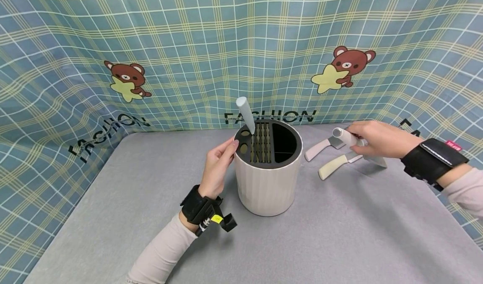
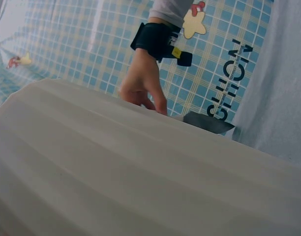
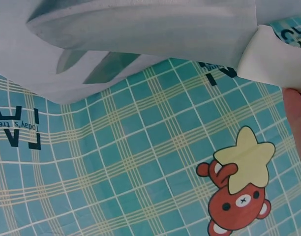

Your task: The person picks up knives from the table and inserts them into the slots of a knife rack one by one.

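A white ribbed knife holder (image 1: pixel 268 187) with a black slotted top stands mid-table. My left hand (image 1: pixel 216 168) holds its left rim, thumb on the top edge; the holder's wall fills most of the left wrist view. One knife with a pale blue-grey handle (image 1: pixel 246 114) stands in the slots. To the right, my right hand (image 1: pixel 381 139) grips a knife by its white handle (image 1: pixel 344 136). In the right wrist view its broad blade (image 3: pixel 150 29) spans the top. Beneath that hand lie a pinkish-handled knife (image 1: pixel 318 149) and a cream-handled knife (image 1: pixel 333 167), their blades partly hidden.
The holder's top also has round holes at left and a large open compartment (image 1: pixel 284 141) at right. A grey cloth (image 1: pixel 124 217) covers the table. Behind and at the sides hangs a blue checked curtain (image 1: pixel 211 45) with printed bears.
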`<action>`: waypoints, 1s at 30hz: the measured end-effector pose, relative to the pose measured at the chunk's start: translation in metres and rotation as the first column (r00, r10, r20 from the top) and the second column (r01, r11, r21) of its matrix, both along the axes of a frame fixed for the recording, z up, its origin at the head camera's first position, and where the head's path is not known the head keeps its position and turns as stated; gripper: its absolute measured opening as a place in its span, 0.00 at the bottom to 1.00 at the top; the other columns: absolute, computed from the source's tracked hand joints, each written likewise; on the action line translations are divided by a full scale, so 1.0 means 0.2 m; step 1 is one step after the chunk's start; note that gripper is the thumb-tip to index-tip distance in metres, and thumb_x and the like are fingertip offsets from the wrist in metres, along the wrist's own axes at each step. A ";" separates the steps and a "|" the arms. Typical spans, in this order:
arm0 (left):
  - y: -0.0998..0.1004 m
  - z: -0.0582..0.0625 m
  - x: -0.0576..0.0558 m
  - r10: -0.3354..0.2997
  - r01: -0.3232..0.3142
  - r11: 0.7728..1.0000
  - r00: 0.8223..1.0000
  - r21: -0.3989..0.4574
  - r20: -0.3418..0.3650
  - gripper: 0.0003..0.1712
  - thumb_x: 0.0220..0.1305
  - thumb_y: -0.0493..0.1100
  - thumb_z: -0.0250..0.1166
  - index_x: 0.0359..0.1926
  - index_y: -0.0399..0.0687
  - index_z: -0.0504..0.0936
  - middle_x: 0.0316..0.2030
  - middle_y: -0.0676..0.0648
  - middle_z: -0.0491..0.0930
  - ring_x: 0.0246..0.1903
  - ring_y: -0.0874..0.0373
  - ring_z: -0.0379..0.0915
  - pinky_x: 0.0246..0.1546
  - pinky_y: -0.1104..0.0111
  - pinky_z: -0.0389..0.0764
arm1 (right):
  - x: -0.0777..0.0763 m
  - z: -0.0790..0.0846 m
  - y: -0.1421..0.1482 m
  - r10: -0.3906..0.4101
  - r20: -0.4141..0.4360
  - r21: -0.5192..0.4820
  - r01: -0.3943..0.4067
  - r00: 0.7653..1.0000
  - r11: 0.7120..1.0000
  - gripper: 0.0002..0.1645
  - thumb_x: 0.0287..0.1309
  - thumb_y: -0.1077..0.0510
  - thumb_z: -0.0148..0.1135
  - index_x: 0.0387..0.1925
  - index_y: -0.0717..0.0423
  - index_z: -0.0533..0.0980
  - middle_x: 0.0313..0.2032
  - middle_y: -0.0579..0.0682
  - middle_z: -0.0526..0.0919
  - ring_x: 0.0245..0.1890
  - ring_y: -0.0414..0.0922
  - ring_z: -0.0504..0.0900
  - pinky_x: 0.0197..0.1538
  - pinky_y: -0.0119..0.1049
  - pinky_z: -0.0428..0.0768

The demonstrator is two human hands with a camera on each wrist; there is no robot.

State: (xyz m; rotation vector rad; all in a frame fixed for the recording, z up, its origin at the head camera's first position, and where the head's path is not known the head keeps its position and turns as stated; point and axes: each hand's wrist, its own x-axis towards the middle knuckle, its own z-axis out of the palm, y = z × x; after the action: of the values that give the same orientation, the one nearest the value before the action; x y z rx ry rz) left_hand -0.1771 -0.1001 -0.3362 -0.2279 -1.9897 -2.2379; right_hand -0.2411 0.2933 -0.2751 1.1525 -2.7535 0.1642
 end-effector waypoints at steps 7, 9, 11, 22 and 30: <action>0.00 0.00 0.00 0.000 0.000 1.000 1.000 -0.001 0.001 0.27 0.73 0.44 0.54 0.68 0.35 0.67 0.69 0.41 0.65 0.69 0.52 0.59 0.71 0.62 0.65 | 0.01 0.06 -0.02 -0.031 0.002 -0.024 0.031 1.000 0.999 0.16 0.45 0.67 0.73 0.37 0.57 0.78 0.33 0.44 0.77 0.31 0.39 0.74 0.28 0.32 0.79; 0.00 0.00 0.00 0.003 -0.003 1.000 1.000 -0.002 0.003 0.27 0.73 0.44 0.54 0.68 0.35 0.67 0.69 0.41 0.65 0.69 0.52 0.60 0.71 0.62 0.66 | 0.01 0.07 -0.02 -0.036 0.006 -0.042 0.036 0.999 0.998 0.16 0.45 0.67 0.74 0.37 0.57 0.78 0.33 0.45 0.78 0.32 0.41 0.77 0.30 0.34 0.82; 0.00 0.00 0.00 0.004 -0.004 1.000 1.000 -0.001 0.004 0.27 0.73 0.44 0.54 0.68 0.35 0.67 0.68 0.41 0.65 0.69 0.52 0.60 0.71 0.62 0.66 | 0.01 0.08 -0.02 -0.037 0.018 -0.065 0.039 0.999 0.997 0.16 0.44 0.67 0.74 0.37 0.57 0.78 0.34 0.46 0.79 0.33 0.43 0.81 0.32 0.37 0.85; 0.00 0.00 0.00 -0.001 0.001 1.000 1.000 -0.001 0.001 0.27 0.73 0.44 0.54 0.68 0.35 0.67 0.69 0.41 0.64 0.69 0.52 0.59 0.71 0.62 0.65 | -0.01 0.12 0.00 0.031 -0.032 -0.158 -0.035 0.999 0.987 0.20 0.40 0.70 0.76 0.37 0.58 0.77 0.34 0.45 0.78 0.34 0.42 0.80 0.37 0.41 0.88; 0.00 0.00 0.00 0.004 -0.004 1.000 1.000 -0.003 0.008 0.27 0.73 0.44 0.54 0.68 0.35 0.67 0.69 0.41 0.65 0.69 0.52 0.60 0.71 0.62 0.66 | -0.01 0.17 -0.01 0.005 -0.076 -0.211 -0.021 0.997 0.977 0.22 0.39 0.69 0.77 0.40 0.61 0.79 0.36 0.46 0.80 0.34 0.35 0.77 0.36 0.31 0.87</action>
State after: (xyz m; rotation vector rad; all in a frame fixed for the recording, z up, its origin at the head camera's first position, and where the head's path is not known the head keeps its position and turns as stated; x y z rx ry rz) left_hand -0.1771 -0.0998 -0.3364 -0.2151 -1.9952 -2.2370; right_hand -0.2424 0.2919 -0.2421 1.0972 -2.5888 0.3971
